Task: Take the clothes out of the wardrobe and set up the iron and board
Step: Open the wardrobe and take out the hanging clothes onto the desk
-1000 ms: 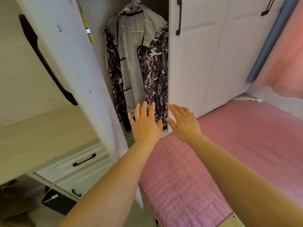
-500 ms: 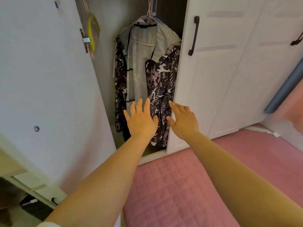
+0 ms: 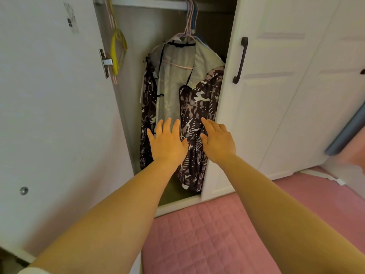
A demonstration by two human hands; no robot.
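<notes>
The white wardrobe stands with its left door [image 3: 55, 115] swung open. Inside, a dark camouflage-patterned jacket [image 3: 199, 107] with a pale lining hangs from pink and blue hangers [image 3: 189, 20] on the rail [image 3: 150, 5]. My left hand [image 3: 167, 143] and my right hand [image 3: 218, 142] reach side by side toward the jacket's lower half, fingers straight and spread. Both hold nothing. Whether the fingertips touch the cloth I cannot tell.
A yellow hanger [image 3: 117, 48] hangs at the wardrobe's left inside wall, near a metal hinge [image 3: 105, 63]. The shut right door [image 3: 276, 95] has a dark handle [image 3: 240, 60]. A pink quilted mattress [image 3: 207, 238] lies below my arms.
My view has risen and closed in on the wardrobe, so the rail and hangers show now. Both hands have stayed spread and moved nearer the hanging jacket.
</notes>
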